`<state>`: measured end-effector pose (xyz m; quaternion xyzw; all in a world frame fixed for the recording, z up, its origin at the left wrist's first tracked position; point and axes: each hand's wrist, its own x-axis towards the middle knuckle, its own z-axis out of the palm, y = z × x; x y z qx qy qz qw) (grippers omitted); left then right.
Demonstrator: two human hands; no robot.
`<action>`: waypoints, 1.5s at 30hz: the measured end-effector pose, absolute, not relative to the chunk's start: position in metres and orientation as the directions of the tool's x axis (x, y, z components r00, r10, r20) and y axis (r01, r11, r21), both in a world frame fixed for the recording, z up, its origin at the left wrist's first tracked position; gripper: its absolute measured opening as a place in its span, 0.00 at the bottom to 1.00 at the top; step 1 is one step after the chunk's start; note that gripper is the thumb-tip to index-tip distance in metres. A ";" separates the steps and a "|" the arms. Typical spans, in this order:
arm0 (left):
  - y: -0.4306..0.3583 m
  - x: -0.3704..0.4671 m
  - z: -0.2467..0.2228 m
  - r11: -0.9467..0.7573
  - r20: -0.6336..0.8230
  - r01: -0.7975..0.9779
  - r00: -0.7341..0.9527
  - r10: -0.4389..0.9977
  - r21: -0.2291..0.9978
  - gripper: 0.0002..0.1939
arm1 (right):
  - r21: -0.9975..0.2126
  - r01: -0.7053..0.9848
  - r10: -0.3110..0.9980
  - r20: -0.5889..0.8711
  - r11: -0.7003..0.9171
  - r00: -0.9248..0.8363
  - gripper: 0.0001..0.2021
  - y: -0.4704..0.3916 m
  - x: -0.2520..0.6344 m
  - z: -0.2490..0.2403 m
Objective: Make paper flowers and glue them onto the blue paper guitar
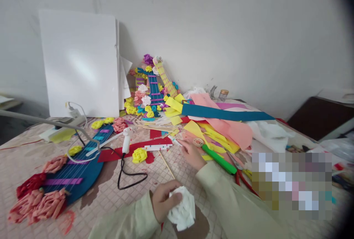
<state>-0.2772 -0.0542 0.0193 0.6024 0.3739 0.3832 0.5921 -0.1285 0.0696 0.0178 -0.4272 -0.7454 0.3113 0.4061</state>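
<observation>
A patterned tabletop (110, 196) spans the lower half. A blue guitar-shaped piece (88, 171) lies at eight o'clock. At five o'clock, the right hand (192, 154) stretches forward and leftward, back of the hand up; whether its fingers pinch anything, I cannot tell. At six o'clock, the left hand (165, 199) grasps a white ruffled flower (183, 211), thumb over its upper left. By the right fingertips lies a small white piece (176, 141).

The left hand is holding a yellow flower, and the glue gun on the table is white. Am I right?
Not quite: the flower in the left hand is white, not yellow, as the head view shows. The glue gun on the table is indeed white.
</observation>
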 end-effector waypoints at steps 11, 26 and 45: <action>-0.051 -0.279 0.010 -0.042 0.052 -0.033 0.416 0.908 0.999 0.19 | -0.569 0.567 0.795 0.319 0.596 -0.516 0.07 0.107 -0.185 0.024; -0.050 -0.279 0.010 -0.061 0.058 -0.005 0.421 0.905 0.998 0.20 | -0.555 0.672 0.869 0.248 0.490 -0.429 0.10 0.104 -0.143 0.028; -0.053 -0.277 0.010 -0.089 0.074 0.018 0.409 0.909 0.996 0.20 | -0.402 0.810 0.903 0.150 0.427 -0.402 0.08 0.091 -0.170 0.021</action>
